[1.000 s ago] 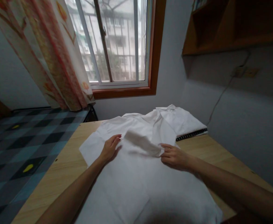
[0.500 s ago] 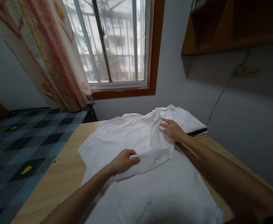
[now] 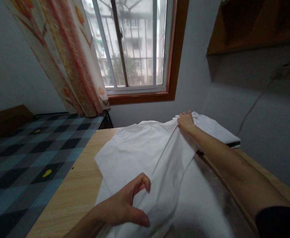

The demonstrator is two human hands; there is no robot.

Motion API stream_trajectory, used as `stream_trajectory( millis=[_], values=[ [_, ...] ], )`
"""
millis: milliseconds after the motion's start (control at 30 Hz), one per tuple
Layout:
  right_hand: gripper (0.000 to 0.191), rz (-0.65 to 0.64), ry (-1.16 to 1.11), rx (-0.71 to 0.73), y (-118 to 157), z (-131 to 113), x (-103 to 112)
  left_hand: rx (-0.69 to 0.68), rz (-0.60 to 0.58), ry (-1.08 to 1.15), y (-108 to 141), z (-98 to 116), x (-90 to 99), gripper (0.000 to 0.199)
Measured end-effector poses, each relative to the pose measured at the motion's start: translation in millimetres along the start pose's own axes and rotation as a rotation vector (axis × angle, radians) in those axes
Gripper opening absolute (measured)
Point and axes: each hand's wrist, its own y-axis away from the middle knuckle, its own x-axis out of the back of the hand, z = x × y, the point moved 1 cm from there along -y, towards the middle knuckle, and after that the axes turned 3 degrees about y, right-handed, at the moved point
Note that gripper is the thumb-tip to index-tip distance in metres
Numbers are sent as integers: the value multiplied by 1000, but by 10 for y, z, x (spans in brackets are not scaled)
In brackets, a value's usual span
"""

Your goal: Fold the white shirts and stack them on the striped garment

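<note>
A white shirt lies spread over the wooden table, its near part running down toward me off the bottom of the view. At the shirt's far right part, my right hand pinches the cloth, with a finger or two raised. Creases run from that grip toward me. My left hand hovers over the near left part of the shirt, thumb and fingers apart in a C shape, nothing between them. Just beyond my right forearm sits a folded white garment with a dark strip along its lower edge.
The pale wooden table has a bare strip along its left side. Left of it stands a bed with a checked cover. A curtain and window are ahead; a wall shelf hangs at the right.
My right hand has moved away from me, pulling the shirt's cloth into creases. My left hand has let go of the shirt edge, come nearer and opened. The view has turned slightly left.
</note>
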Motion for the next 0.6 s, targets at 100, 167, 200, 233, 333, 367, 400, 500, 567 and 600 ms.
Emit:
stream_trajectory(
  millis=[100,167,200,233,333,367,400,500,567,600],
  values=[
    [29,-53,-81,-101,-85,-24,-103,-7,5,38,88,-69,129,73],
    [34,-92,-148,-151,-90,-24,-223,25,63,-77,112,-130,252,78],
    [37,-103,-167,-169,-76,-10,-292,60,102,-159,117,-162,315,76],
    [40,-113,-180,-186,-53,16,-365,105,137,-240,120,-195,374,72],
    [47,-146,-233,-223,34,157,-568,235,208,-403,121,-286,512,66],
    [50,-156,-257,-224,58,216,-620,260,219,-429,120,-312,545,66],
    [53,-161,-279,-224,74,275,-661,273,220,-444,116,-335,572,67],
    [58,-133,-325,-226,82,419,-718,243,217,-437,83,-385,631,62],
    [58,-93,-341,-211,63,464,-709,191,227,-391,50,-410,657,56],
    [57,-72,-348,-194,53,469,-694,164,235,-353,35,-423,665,53]
  ],
)
